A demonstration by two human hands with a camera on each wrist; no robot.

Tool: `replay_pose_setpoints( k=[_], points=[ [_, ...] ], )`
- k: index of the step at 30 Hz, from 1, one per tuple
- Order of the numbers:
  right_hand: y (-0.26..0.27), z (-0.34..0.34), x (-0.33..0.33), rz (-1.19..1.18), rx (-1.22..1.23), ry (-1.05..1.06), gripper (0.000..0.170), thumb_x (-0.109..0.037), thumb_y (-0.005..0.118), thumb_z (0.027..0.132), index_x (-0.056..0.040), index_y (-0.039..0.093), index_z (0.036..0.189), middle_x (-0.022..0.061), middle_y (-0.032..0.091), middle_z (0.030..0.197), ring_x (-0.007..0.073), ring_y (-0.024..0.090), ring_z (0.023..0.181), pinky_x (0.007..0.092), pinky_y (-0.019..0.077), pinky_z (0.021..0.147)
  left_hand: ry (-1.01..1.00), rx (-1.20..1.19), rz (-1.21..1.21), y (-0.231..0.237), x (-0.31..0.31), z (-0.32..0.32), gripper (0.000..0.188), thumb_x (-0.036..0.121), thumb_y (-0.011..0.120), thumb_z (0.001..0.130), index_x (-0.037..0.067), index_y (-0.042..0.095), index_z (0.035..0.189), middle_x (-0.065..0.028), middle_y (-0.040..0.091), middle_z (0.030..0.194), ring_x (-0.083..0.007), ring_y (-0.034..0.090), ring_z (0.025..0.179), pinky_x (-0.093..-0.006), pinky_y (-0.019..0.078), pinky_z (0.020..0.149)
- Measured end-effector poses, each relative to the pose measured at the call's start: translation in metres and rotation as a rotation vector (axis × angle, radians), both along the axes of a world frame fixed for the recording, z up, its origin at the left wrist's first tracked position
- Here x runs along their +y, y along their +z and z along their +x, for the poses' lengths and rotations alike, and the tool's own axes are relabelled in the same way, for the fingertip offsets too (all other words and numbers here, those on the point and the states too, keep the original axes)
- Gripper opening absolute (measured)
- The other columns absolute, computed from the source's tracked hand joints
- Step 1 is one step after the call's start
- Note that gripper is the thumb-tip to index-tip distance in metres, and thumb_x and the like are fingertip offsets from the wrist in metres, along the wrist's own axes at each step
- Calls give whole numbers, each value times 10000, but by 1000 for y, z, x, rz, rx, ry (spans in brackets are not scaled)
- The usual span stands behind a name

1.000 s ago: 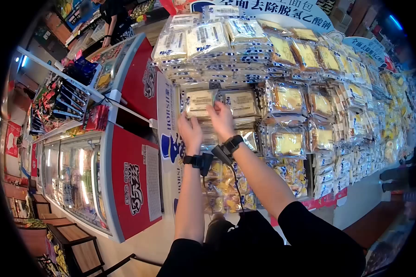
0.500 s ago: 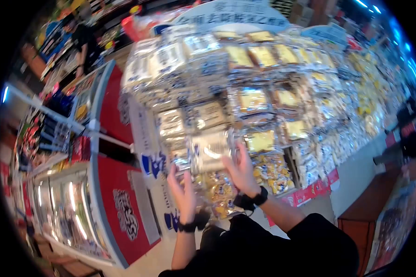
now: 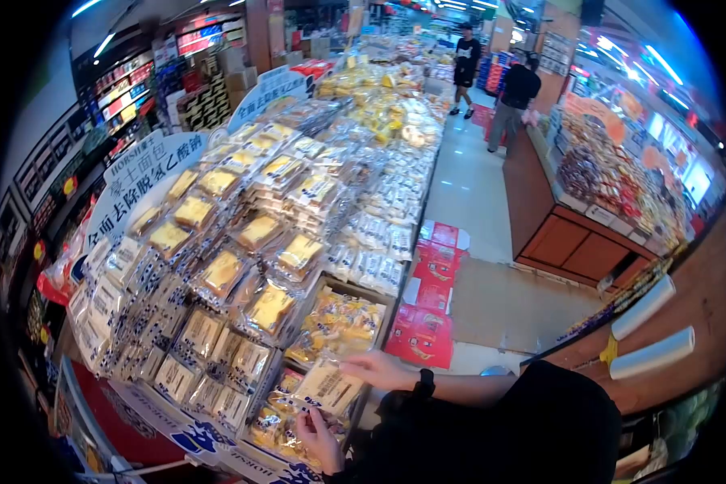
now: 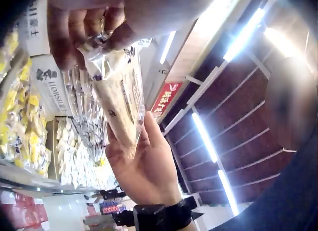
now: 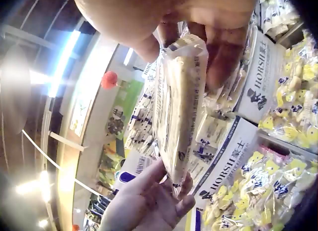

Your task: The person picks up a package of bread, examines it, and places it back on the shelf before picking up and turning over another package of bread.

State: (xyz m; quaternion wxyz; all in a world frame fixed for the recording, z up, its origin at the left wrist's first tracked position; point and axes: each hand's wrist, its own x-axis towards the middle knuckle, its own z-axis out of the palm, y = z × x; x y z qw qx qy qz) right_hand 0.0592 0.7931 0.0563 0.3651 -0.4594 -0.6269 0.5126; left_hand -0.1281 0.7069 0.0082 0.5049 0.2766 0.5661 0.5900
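Both hands hold a clear-wrapped bread pack (image 3: 331, 385) with dark print, above a bin of small yellow-and-white packets (image 3: 268, 423). My left hand (image 3: 319, 436) pinches the end nearer me in the head view. At the opposite end, my right hand (image 3: 379, 369) grips the wrapper between thumb and fingers. Edge-on in the left wrist view, the pack (image 4: 121, 94) spans from the left fingers (image 4: 94, 22) to the right hand (image 4: 151, 166). The right wrist view shows its crimped wrapper end (image 5: 186, 47) among the right fingers, which are partly in shadow.
Stacked bread packs (image 3: 218, 270) cover the sloping display to the left, behind white signs (image 3: 149, 181). Another bin of small packets (image 3: 343, 323) adjoins. A tiled aisle (image 3: 472, 194) runs along the right, with two people standing farther back and a wooden counter (image 3: 573, 246) opposite.
The hands have lifted the bread pack out of its stack and brought it nearer the body, over the small-packet bins. The head view has swung right, bringing the aisle into sight.
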Motion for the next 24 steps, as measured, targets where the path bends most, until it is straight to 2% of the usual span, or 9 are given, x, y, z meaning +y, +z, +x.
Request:
replay_pose_setpoints(
  k=[4, 7, 8, 11, 12, 14, 15, 19, 24],
  points=[
    [-33, 16, -28, 142, -43, -174, 302, -270, 582, 983, 18, 661, 1029, 173, 656, 903, 136, 598, 800, 332, 457, 688, -77, 53, 28, -24, -4, 0, 126, 187, 553, 1006, 62, 540, 990, 25, 567, 860, -35, 521, 729, -169, 388, 514],
    [-49, 32, -54, -61, -20, -308, 321, -292, 556, 995, 9, 663, 1027, 154, 645, 851, 115, 586, 776, 325, 457, 670, -181, 45, 172, -27, -6, 10, 127, 176, 558, 1002, 51, 546, 981, 27, 573, 867, -31, 510, 742, -175, 386, 553],
    [-51, 41, -63, -68, -35, -317, 335, -311, 544, 1001, -8, 679, 1044, 112, 639, 818, 93, 567, 762, 301, 465, 676, -203, -10, 108, -23, -10, 15, 131, 168, 564, 999, 38, 558, 990, 22, 575, 878, -39, 495, 753, -196, 396, 622],
    [-44, 63, -98, -57, 11, -349, 282, -233, 540, 1015, -3, 659, 1127, -12, 657, 920, 52, 558, 867, 227, 462, 748, -334, -54, -13, -15, -25, 24, 165, 170, 549, 1006, 10, 586, 993, 20, 577, 838, -59, 521, 762, -227, 447, 664],
    [-46, 68, -109, -103, 37, -374, 266, -238, 550, 1011, -15, 668, 1094, -24, 646, 915, 41, 545, 840, 216, 451, 729, -264, -82, -45, -36, -29, 32, 168, 176, 542, 1011, 18, 594, 985, 47, 545, 806, -42, 487, 708, -213, 407, 599],
    [-39, 80, -129, -129, 76, -363, 249, -234, 559, 1006, -23, 673, 1074, -29, 640, 914, 35, 538, 822, 213, 447, 723, -379, -179, -82, -27, -45, 31, 225, 185, 567, 1001, -12, 607, 1103, -2, 622, 963, -80, 552, 862, -227, 459, 766],
    [-38, 82, -137, -160, 98, -333, 241, -232, 564, 1004, -26, 676, 1065, -31, 637, 914, 33, 535, 813, 212, 445, 719, -407, -173, -44, -35, -52, 31, 242, 186, 567, 1001, -17, 610, 1125, 0, 628, 960, -83, 552, 856, -231, 462, 760],
    [-35, 80, -151, -171, 142, -268, 199, -171, 589, 988, 16, 656, 995, -30, 628, 815, 25, 542, 769, 204, 431, 663, -333, -31, -52, -23, -94, 37, 185, 179, 613, 978, 3, 648, 1024, 32, 607, 889, -35, 552, 780, -190, 444, 657],
    [-51, 70, -166, -228, 142, -3, 187, -152, 598, 982, 30, 636, 964, -30, 619, 809, 18, 532, 742, 191, 412, 639, 13, 37, 73, -19, -169, 47, 201, 151, 596, 984, -37, 654, 1027, 13, 606, 862, -45, 550, 763, -197, 450, 666]
  ],
)
